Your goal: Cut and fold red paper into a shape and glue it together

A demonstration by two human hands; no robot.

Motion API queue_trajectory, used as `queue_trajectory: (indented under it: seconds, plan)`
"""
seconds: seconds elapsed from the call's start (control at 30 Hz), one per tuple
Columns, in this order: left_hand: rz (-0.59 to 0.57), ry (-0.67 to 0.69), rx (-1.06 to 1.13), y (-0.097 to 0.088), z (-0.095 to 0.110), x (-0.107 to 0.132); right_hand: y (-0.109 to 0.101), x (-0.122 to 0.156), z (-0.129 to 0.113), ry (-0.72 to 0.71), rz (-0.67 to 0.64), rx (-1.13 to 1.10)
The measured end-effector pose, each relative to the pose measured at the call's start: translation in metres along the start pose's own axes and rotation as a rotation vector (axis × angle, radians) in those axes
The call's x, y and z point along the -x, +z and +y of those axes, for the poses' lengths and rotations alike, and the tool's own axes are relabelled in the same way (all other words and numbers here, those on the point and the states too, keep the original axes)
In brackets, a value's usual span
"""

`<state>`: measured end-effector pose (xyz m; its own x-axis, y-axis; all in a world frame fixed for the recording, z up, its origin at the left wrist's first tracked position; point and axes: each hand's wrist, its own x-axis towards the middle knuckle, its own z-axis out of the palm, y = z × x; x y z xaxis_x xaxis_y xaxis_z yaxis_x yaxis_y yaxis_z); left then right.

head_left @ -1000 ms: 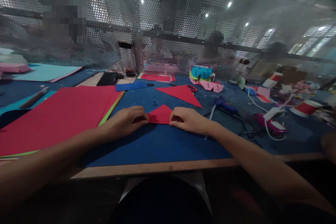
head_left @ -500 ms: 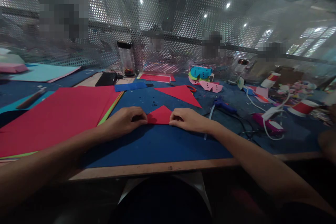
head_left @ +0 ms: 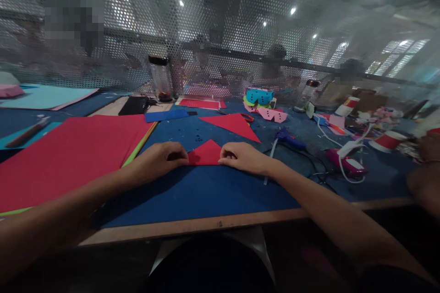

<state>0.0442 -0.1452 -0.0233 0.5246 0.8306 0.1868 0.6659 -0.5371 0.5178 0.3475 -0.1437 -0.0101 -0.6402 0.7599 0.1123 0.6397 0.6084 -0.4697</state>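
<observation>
A small red paper piece [head_left: 205, 154] with a pointed top lies on the blue table mat [head_left: 206, 192]. My left hand [head_left: 160, 161] pinches its left corner with curled fingers. My right hand [head_left: 242, 157] pinches its right corner the same way. Both hands rest on the mat, and the paper lies flat between them. A larger red paper triangle [head_left: 233, 124] lies a little farther back.
A stack of red sheets [head_left: 65, 151] lies at the left. A blue glue gun [head_left: 290, 137], a pink tool with white cable [head_left: 345, 162], red scissors [head_left: 245, 116], paper masks [head_left: 263, 98], a jar [head_left: 158, 78] and cups [head_left: 387, 139] sit behind. Another person's arm [head_left: 424, 178] shows at the right edge. A perforated screen [head_left: 220, 32] backs the table.
My hands and the red piece stay almost still; the view has shifted slightly, and the hands have closed in a little on the paper.
</observation>
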Motion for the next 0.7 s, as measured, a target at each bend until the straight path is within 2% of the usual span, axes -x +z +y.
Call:
queue_trajectory:
  seconds: [0.7]
  plan:
    - [-0.008,0.004,0.008,-0.0009,-0.0026,-0.0004,-0.004,0.0013,-0.0056,0.024,-0.023,-0.028]
